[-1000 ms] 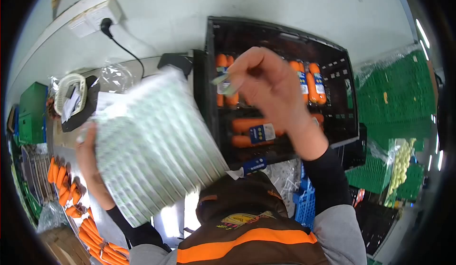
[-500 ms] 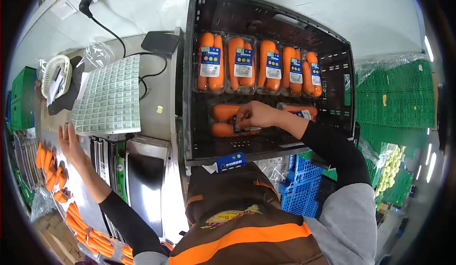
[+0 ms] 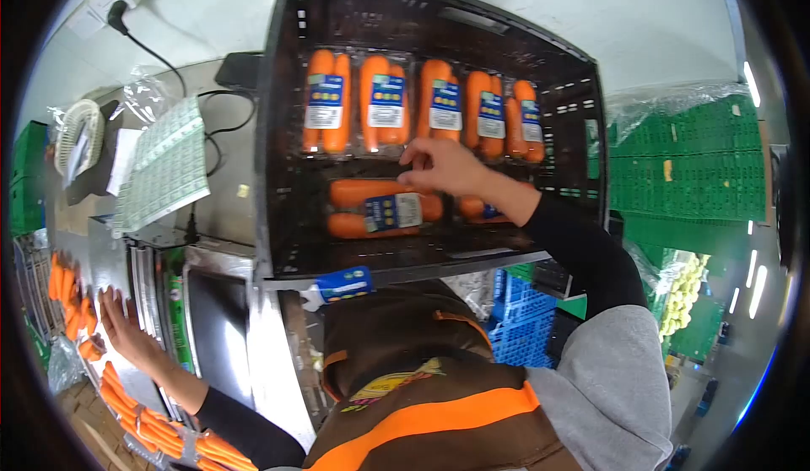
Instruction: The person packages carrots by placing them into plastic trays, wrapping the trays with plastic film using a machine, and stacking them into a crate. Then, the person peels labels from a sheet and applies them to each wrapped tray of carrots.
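Note:
My right hand hovers over a black plastic crate, its fingers loosely bent with a gap at the thumb and nothing visible in them. Below it lies a sideways pack of carrots with a blue and white label across its middle. Another sideways pack is partly covered by my wrist. Several labelled carrot packs stand in a row along the crate's far side. At the lower left, my left hand is empty with fingers apart, near loose carrots.
A sheet of small green-printed stickers lies left of the crate, by a white basket and a black cable. A blue label strip hangs at the crate's front edge. Green crates and blue crates stand to the right.
My right hand has lifted off the sideways carrot pack, uncovering its label. My left hand has moved from the sticker sheet down toward the loose carrots. The crate appears farther left in view.

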The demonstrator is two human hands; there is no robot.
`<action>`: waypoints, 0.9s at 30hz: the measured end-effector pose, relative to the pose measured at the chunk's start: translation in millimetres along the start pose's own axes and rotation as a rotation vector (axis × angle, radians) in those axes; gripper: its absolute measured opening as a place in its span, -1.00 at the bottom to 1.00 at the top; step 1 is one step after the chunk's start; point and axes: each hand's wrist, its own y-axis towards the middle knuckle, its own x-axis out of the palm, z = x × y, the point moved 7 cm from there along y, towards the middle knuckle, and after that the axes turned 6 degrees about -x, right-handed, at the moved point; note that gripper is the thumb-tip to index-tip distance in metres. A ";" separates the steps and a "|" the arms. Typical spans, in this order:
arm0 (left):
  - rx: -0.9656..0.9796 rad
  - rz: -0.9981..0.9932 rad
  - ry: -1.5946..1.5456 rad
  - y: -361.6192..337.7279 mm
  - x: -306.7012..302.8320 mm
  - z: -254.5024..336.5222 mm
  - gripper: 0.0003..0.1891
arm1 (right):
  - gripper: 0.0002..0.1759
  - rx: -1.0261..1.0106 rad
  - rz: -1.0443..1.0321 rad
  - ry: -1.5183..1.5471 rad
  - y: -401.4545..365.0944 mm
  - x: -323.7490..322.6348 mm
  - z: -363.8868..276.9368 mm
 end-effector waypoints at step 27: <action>-0.027 0.201 0.182 -146.1 -79.9 -6.0 -0.55 | -0.66 -0.698 -0.145 -0.369 -89.4 19.0 40.2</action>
